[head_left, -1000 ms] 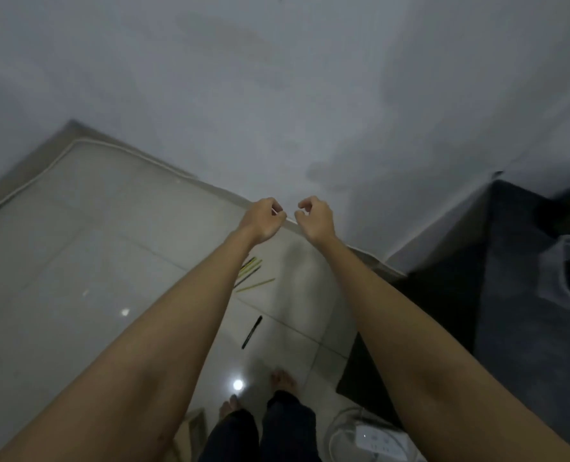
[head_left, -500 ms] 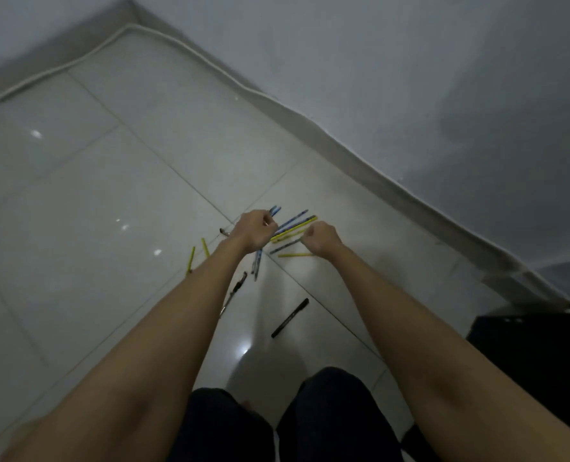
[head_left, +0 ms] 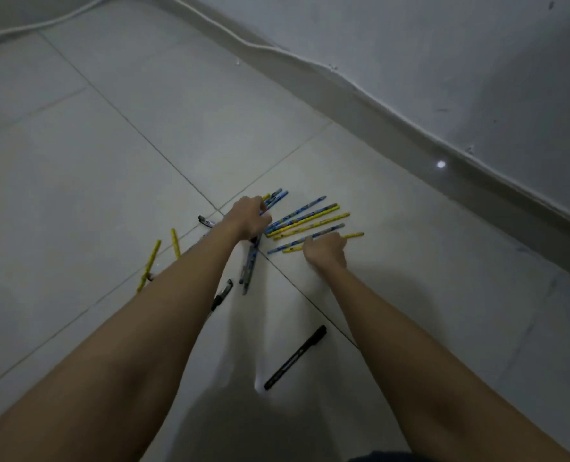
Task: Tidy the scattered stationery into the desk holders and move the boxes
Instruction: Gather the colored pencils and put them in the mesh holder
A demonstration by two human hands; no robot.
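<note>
Our left hand (head_left: 251,217) reaches down to the tiled floor (head_left: 110,155), fingers curled over blue pencils (head_left: 274,198); whether it actually grips them we cannot tell. Our right hand (head_left: 325,251) is a fist at the near edge of the fan of pencils (head_left: 307,220), touching the closest one. Two yellow pencils (head_left: 162,255) lie apart to the left, a black pen (head_left: 295,357) nearer us. No holders or boxes show.

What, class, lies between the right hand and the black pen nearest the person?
Nothing visible. The right hand is on the pencils; only bare floor tile separates it from the black pen.
</note>
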